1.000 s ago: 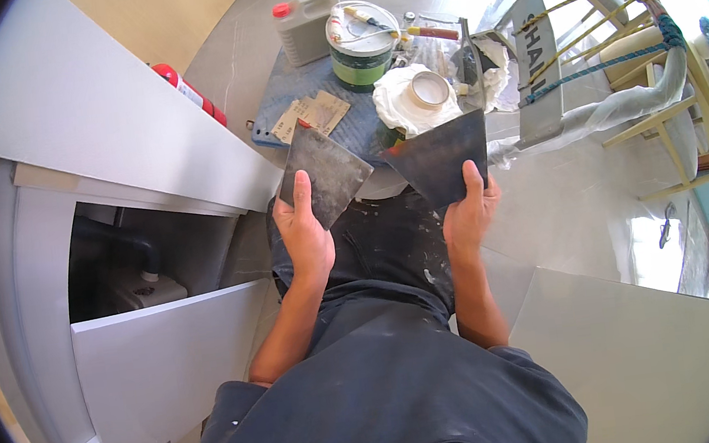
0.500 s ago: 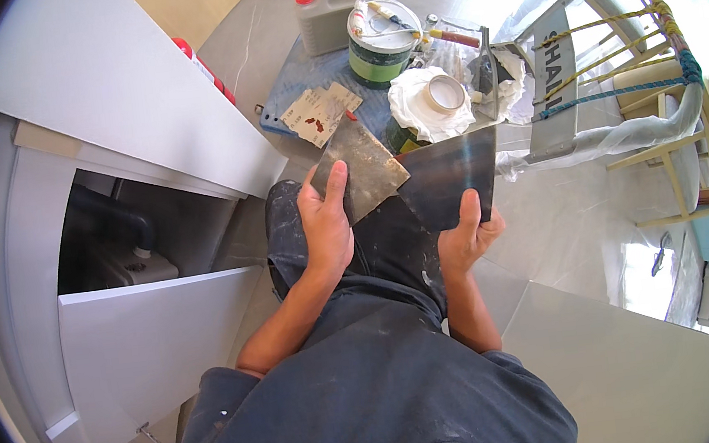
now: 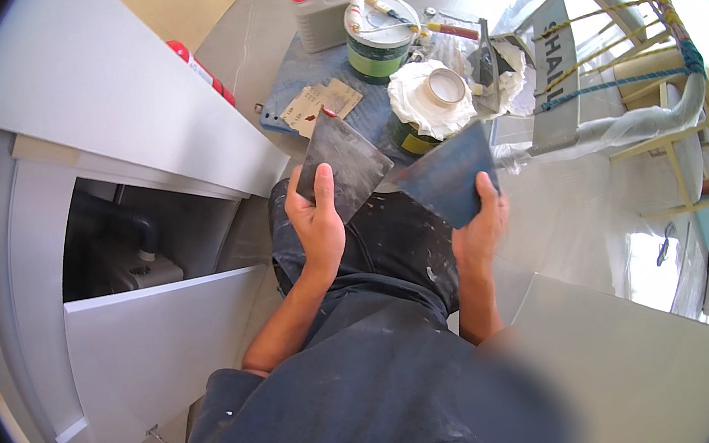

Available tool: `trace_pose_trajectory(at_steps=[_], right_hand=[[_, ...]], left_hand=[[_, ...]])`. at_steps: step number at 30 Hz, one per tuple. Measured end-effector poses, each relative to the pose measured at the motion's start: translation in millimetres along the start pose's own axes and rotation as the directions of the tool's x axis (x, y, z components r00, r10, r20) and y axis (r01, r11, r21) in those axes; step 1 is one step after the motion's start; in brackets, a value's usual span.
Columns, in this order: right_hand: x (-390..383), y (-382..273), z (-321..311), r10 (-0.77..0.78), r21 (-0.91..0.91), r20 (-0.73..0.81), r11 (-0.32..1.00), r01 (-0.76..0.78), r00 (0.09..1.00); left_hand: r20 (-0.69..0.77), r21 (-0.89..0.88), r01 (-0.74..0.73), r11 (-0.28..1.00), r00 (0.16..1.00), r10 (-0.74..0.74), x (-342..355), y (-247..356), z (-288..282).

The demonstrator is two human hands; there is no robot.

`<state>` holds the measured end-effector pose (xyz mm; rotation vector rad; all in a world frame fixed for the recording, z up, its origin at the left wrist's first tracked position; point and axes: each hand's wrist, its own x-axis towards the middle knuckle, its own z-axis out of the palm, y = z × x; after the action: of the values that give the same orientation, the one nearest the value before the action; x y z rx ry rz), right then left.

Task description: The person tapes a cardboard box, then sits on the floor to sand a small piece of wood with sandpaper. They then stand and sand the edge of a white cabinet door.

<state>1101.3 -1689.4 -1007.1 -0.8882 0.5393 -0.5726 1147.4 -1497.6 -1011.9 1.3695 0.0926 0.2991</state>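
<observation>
My left hand is closed on a grey, smeared filling blade, with the thumb lying flat along its face. My right hand grips a second filling blade, wider looking and dark with a bluish sheen, by its right edge. Both flat metal blades are held up over my lap, tilted, and a narrow gap separates their facing corners. The far side of each blade, and the fingers behind it, are hidden. Just beyond the right blade stands a tub with a crumpled white cover and a roll of tape on top.
A blue board ahead bears a canister, a white-lidded bucket with brushes, and torn cardboard. At left is an open cabinet with its drop-down panel. Plastic-wrapped frame and chairs stand right.
The two blades, overlapping at their edges half a second ago, have come apart. The left one has moved slightly left; the right one has turned, its face now showing bluer.
</observation>
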Motion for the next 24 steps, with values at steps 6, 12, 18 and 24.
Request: trace_pose_trajectory(at_steps=[6,12,18,24], right_hand=[[5.4,11.8,0.6,-0.032,-0.008,0.175,0.999,0.034,0.984],[12.7,7.5,-0.1,0.0,0.023,0.15,1.0,-0.004,0.989],[18.6,3.5,1.9,-0.008,0.038,0.146,0.999,0.003,0.989],[23.8,4.9,1.9,0.02,0.061,0.145,0.998,-0.029,0.989]], left_hand=[[0.238,0.145,-0.089,0.985,0.97,0.053,-21.2,10.1,7.2],[0.381,0.206,-0.147,0.967,0.923,0.059,-21.0,15.0,4.1],[0.439,0.23,-0.108,0.967,0.899,-0.004,-26.2,16.8,1.4],[0.479,0.232,-0.082,0.969,0.877,-0.04,-30.3,10.5,-4.6]])
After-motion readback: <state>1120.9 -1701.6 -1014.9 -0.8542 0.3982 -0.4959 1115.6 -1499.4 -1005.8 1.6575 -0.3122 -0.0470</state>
